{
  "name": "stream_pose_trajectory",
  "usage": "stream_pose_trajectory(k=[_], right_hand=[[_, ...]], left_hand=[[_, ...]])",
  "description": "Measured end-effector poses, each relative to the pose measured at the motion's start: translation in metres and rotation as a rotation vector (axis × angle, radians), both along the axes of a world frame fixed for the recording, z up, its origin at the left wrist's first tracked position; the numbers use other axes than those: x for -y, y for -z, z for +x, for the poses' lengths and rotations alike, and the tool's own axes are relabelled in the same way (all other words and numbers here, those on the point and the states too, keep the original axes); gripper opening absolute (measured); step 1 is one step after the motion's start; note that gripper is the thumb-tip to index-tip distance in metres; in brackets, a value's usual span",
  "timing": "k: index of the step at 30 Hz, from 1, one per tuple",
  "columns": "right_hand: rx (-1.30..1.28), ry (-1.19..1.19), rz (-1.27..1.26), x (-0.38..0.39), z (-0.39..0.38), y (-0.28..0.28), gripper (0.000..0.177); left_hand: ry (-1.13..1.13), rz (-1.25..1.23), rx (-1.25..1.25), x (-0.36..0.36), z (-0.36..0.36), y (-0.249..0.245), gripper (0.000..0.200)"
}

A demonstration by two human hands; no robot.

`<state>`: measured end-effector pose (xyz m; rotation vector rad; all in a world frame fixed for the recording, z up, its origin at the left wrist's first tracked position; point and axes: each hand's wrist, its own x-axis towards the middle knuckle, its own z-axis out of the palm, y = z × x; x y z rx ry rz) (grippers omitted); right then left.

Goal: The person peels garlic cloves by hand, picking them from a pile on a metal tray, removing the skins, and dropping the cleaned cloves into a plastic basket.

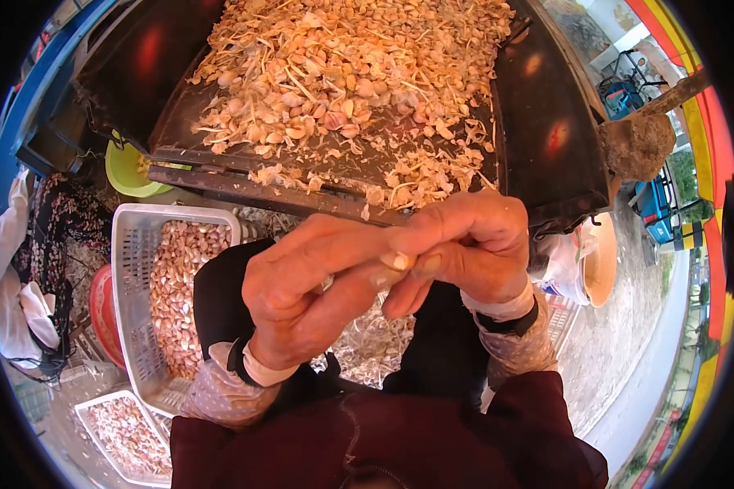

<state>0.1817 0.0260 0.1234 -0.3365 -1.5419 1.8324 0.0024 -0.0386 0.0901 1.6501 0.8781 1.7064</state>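
My left hand [306, 281] and my right hand [477, 248] meet in front of my lap, fingertips touching. Both are closed in a pinch around a small pale garlic clove [399, 262], which shows between the thumbs and fingers. Most of the clove is covered by my fingers, and a second whitish bit shows under the left fingers, too small to name. Just beyond my hands, a heap of garlic cloves and dry skins [334, 90] lies on a dark metal tray [465, 175], with loose skins near its front edge.
At left stands a grey-white perforated crate [134, 269] of garlic cloves, with a smaller white basket [98, 407] of cloves below it. A green bowl [126, 171] and red basin [104, 314] are nearby. To the right are an orange-tan basin [602, 265] and a plastic bag [564, 257].
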Motion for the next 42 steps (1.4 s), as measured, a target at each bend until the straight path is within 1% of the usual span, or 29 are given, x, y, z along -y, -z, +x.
stream_pose_trajectory(k=[2,4,5,6,7,9,10,12,13,17,19,20,22,23,24,26,27,28,29,30,31,32,33,35,37,38,39,40,42], right_hand=[[-0.109,-0.169,0.256,-0.002,0.005,-0.012,0.014],[-0.241,-0.28,0.212,0.009,0.003,-0.035,0.013],[-0.361,-0.356,0.286,0.011,0.002,-0.032,0.014],[-0.482,-0.432,0.361,0.011,0.001,-0.031,0.015],[-0.482,-0.43,0.363,0.011,-0.004,-0.036,0.015],[-0.558,-0.352,0.347,0.016,-0.013,-0.049,0.003],[-0.558,-0.348,0.335,0.018,-0.007,-0.041,0.003],[-0.712,-0.391,0.338,0.026,0.007,-0.025,0.018],[-0.712,-0.383,0.327,0.027,0.01,-0.019,0.018],[-0.819,-0.435,0.431,0.028,-0.009,-0.029,0.015],[-0.386,0.224,0.417,0.048,-0.016,-0.052,0.006],[-0.384,0.223,0.416,0.047,-0.015,-0.043,0.006],[-0.49,0.21,0.48,0.042,-0.012,-0.019,0.006],[-0.267,0.081,0.488,0.024,-0.008,-0.048,0.009],[-0.269,0.08,0.488,0.023,-0.005,-0.044,0.009],[-0.232,0.133,0.625,0.025,0.001,-0.025,0.011],[-0.087,0.196,0.679,0.014,0.001,-0.018,0.014],[0.194,0.406,0.8,0.014,-0.004,-0.016,0.011],[0.325,0.266,0.846,0.001,-0.003,-0.011,0.014],[0.367,0.171,0.8,-0.011,0.0,-0.008,0.014],[0.409,0.077,0.749,-0.023,0.002,-0.002,0.015],[0.45,0.195,0.633,-0.039,0.001,0.012,0.017],[0.489,0.31,0.518,-0.06,0.0,0.028,0.02],[0.636,0.358,0.336,-0.11,-0.005,0.046,0.03],[0.668,0.385,0.453,-0.151,-0.012,0.082,0.036],[0.812,0.357,0.509,-0.167,-0.019,0.094,0.039],[0.956,0.327,0.565,-0.178,-0.027,0.105,0.041],[0.956,0.328,0.566,-0.185,-0.033,0.118,0.041],[1.12,0.459,0.981,-0.194,-0.041,0.141,0.042]], left_hand=[[0.071,0.14,-0.037,0.015,0.001,-0.009,0.033],[0.059,0.342,0.095,0.025,0.017,-0.013,0.035],[0.228,0.385,0.051,0.025,0.01,-0.023,0.028],[0.398,0.426,0.005,0.024,0.003,-0.032,0.028],[0.401,0.428,0.004,0.021,0.007,-0.031,0.028],[0.309,0.677,0.081,0.017,0.02,-0.028,0.022],[0.309,0.665,0.084,0.019,0.021,-0.028,0.022],[0.299,0.611,0.126,0.023,0.024,-0.031,0.023],[0.226,0.643,0.157,0.021,0.029,-0.032,0.023],[0.168,0.607,0.119,0.026,0.028,-0.032,0.023],[0.213,0.526,0.011,0.026,0.019,-0.035,0.023],[0.212,0.526,0.013,0.023,0.013,-0.033,0.023],[0.287,0.503,-0.216,0.01,0.0,-0.03,0.021],[0.19,0.597,-0.101,0.005,0.008,-0.019,0.018],[0.189,0.597,-0.104,0.011,0.01,-0.015,0.018],[0.141,0.236,0.03,0.028,0.015,-0.01,0.028],[0.189,0.073,0.082,0.019,0.012,-0.011,0.031],[0.252,-0.376,0.549,0.029,0.021,-0.011,0.032],[0.217,-0.565,0.558,0.017,0.018,-0.007,0.031],[0.215,-0.561,0.557,0.008,0.015,0.002,0.031],[0.317,-0.723,0.711,0.001,0.013,0.013,0.03],[0.419,-0.886,0.868,-0.005,0.011,0.024,0.032],[0.418,-0.887,0.87,-0.008,0.01,0.032,0.032],[0.354,-0.931,0.838,-0.017,0.008,0.044,0.031],[0.279,-0.949,0.851,-0.026,0.003,0.058,0.03],[0.208,-0.967,0.869,-0.029,0.001,0.064,0.03],[0.208,-0.963,0.887,-0.031,-0.003,0.066,0.029],[0.209,-0.962,0.887,-0.032,-0.006,0.067,0.029],[0.191,-0.937,0.887,-0.034,-0.011,0.067,0.029]])
